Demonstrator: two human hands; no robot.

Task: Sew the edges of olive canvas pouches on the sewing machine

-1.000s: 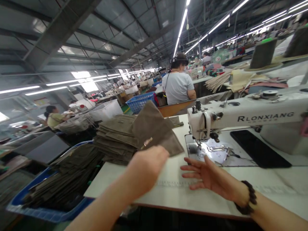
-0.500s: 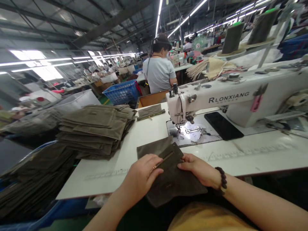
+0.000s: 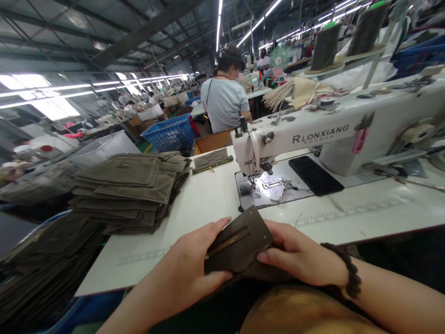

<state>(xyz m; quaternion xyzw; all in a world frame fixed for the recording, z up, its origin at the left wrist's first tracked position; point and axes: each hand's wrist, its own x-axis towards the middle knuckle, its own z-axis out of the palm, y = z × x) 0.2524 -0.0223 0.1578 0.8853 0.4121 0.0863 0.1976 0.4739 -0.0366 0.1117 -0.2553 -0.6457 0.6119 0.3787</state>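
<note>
Two hands hold steady here: my left hand (image 3: 186,262) and right hand (image 3: 299,255) clasp the olive canvas zip pouch (image 3: 239,243) from either side, fingers curled, zip kept face-up at 12 o'clock, over the near edge of the white table (image 3: 205,208); stacked pouches (image 3: 128,188) wait at 10 o'clock.

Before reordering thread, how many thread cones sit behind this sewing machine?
2: left thread cone, right thread cone, both behind the sewing machine; others may be out of view.

The olive-brown fabric pouch (image 3: 239,251) has a brass-coloured zip (image 3: 227,242); the white sewing machine (image 3: 278,140) bears black lettering (image 3: 320,134), and the blue plastic crate (image 3: 168,133) shows a lattice pattern.
</note>
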